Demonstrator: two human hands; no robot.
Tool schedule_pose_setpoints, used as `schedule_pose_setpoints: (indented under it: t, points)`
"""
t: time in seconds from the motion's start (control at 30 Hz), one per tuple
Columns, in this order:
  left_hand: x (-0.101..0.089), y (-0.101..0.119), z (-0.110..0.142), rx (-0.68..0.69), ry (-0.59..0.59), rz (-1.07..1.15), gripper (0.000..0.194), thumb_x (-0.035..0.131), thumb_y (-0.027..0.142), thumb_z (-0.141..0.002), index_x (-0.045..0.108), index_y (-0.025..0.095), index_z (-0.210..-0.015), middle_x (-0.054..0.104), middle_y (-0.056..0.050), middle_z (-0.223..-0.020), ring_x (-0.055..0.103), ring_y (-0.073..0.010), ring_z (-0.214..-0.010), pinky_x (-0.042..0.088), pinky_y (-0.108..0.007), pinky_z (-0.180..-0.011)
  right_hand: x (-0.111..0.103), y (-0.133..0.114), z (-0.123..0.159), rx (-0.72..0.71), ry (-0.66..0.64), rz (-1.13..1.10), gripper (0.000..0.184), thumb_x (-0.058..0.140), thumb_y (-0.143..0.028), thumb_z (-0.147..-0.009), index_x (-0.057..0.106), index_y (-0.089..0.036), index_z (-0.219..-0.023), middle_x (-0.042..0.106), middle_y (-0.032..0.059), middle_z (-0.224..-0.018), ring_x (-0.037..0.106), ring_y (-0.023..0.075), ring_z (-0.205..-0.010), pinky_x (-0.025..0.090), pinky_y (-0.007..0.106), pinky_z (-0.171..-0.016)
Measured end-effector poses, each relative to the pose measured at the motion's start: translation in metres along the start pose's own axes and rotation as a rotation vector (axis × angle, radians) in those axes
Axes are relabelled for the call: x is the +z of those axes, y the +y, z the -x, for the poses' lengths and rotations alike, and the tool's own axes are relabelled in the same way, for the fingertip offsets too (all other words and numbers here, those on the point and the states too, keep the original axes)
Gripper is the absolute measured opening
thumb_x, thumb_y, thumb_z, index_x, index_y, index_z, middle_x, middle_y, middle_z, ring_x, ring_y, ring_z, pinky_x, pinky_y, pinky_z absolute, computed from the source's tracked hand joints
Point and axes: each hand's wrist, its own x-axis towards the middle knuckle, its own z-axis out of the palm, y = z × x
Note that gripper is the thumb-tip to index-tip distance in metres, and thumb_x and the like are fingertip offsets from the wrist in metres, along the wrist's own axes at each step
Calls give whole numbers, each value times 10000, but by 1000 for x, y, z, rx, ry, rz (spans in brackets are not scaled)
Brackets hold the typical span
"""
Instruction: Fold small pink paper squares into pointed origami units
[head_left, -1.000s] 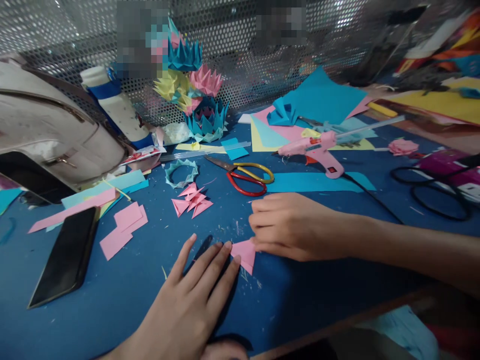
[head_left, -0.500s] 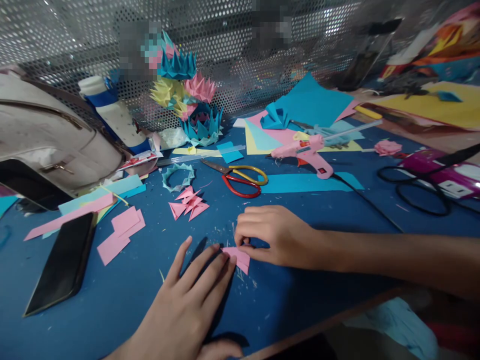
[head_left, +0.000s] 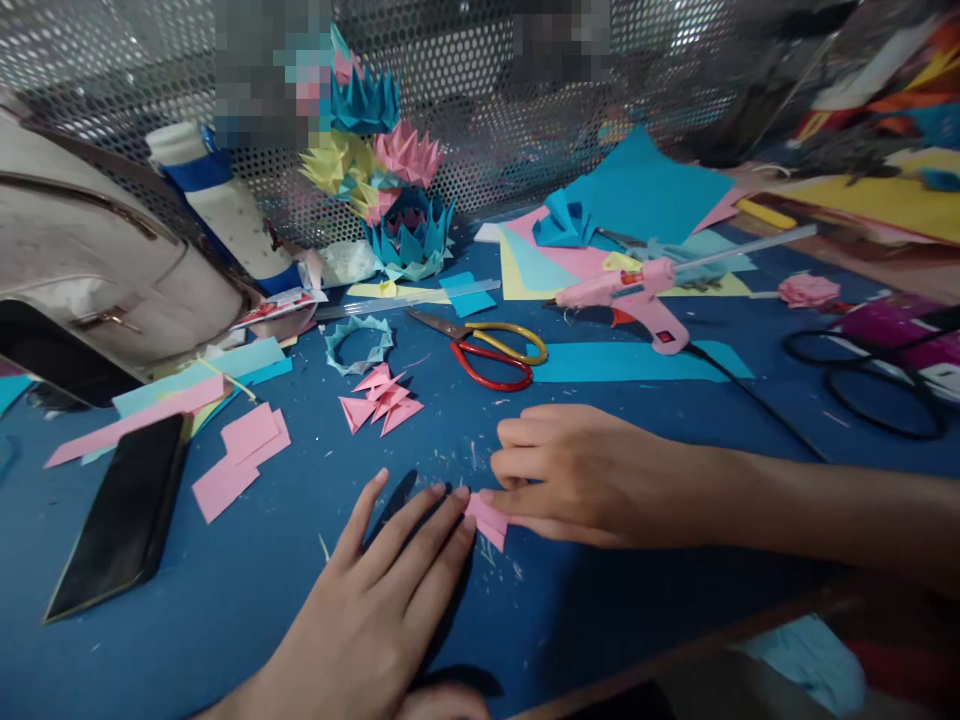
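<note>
A small folded piece of pink paper (head_left: 490, 522) lies on the blue table between my two hands. My left hand (head_left: 367, 605) rests flat with its fingers spread, and its fingertips touch the paper's left edge. From the right, my right hand (head_left: 574, 478) presses the upper part of the same paper, its fingers curled and closed. Beyond them sit several pink folded paper points (head_left: 382, 398) and a light-blue paper ring (head_left: 358, 345). Flat pink squares (head_left: 241, 455) overlap to the left.
Scissors (head_left: 491, 352) with red and yellow handles lie ahead, near a pink glue gun (head_left: 637, 298) whose black cord trails right. A dark phone (head_left: 120, 525) lies at left. Behind stand folded paper flowers (head_left: 409, 225), a bottle (head_left: 225, 210) and a pale bag (head_left: 97, 250).
My right hand's fingers have shifted, now pressing on top of the pink paper where they pinched its upper edge before. My left hand stays in place. The view has turned slightly.
</note>
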Motion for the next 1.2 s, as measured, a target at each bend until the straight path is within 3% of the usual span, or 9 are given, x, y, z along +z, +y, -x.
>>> schedule_pose_setpoints:
  t: [0.2, 0.3, 0.43, 0.53, 0.63, 0.73, 0.9, 1.1, 1.2]
  points:
    - [2, 4, 2, -35, 39, 28, 820, 364, 755, -965, 561, 93, -1406, 567, -156, -1450, 473, -319, -1359, 43, -576, -1247, -16, 2, 6, 4, -127, 7, 289, 647, -259, -946, 614, -196, -667, 595, 22, -719, 421, 197, -729, 221, 371, -622]
    - [-3, 2, -3, -72, 19, 124, 677, 422, 650, -1010, 570, 109, -1388, 612, -137, -1393, 513, -314, -1308, 50, -582, -1241, -16, 4, 6, -10, -147, 1, 301, 619, -263, -963, 623, -189, -671, 597, 30, -722, 435, 193, -730, 241, 365, -626]
    - [-8, -8, -24, -191, -12, 354, 279, 436, 326, -1077, 661, 201, -1187, 680, -56, -1146, 602, -228, -1106, 177, -542, -1190, -6, 10, 4, -18, -51, -74, 328, 584, -265, -990, 612, -177, -675, 595, 26, -732, 460, 173, -735, 295, 334, -652]
    - [-8, -16, -44, -262, -48, 437, 127, 566, 293, -1031, 652, 211, -991, 671, -11, -1032, 594, -200, -970, 347, -437, -1019, 7, 15, 2, 20, 54, -194, 231, 581, -251, -994, 627, -159, -787, 617, 23, -770, 491, 161, -745, 325, 298, -657]
    - [-5, -18, -59, -330, -99, 443, 226, 777, 327, -891, 602, 189, -931, 650, 7, -932, 585, -200, -883, 375, -379, -872, 14, 18, 1, 95, 53, -388, 152, 643, -250, -960, 620, -162, -839, 641, 4, -815, 541, 143, -777, 338, 261, -656]
    - [-2, -18, -66, -383, -160, 444, 328, 844, 336, -821, 594, 175, -960, 636, 4, -908, 588, -213, -866, 355, -379, -844, 15, 17, 0, 187, 32, -459, 90, 687, -233, -927, 632, -175, -885, 640, -11, -821, 567, 143, -811, 339, 247, -660]
    - [-1, -25, -70, -430, -239, 480, 307, 853, 369, -802, 630, 171, -872, 635, 1, -880, 592, -205, -827, 338, -360, -833, 11, 11, -2, 319, 39, -481, 157, 740, -317, -889, 654, -185, -893, 637, -12, -843, 575, 143, -801, 334, 245, -642]
    - [-4, -27, -74, -484, -258, 598, 227, 783, 341, -847, 665, 171, -752, 679, 13, -737, 585, -157, -706, 351, -294, -753, 15, 10, -2, 283, 67, -591, 152, 676, -324, -938, 701, -188, -874, 646, 9, -840, 579, 160, -857, 381, 258, -701]
    - [-7, -26, -73, -498, -249, 690, 283, 678, 394, -918, 710, 175, -742, 676, 12, -654, 566, -132, -618, 351, -255, -646, 16, 10, -3, 265, 115, -657, 145, 665, -264, -930, 681, -166, -825, 620, 9, -823, 569, 143, -811, 403, 253, -702]
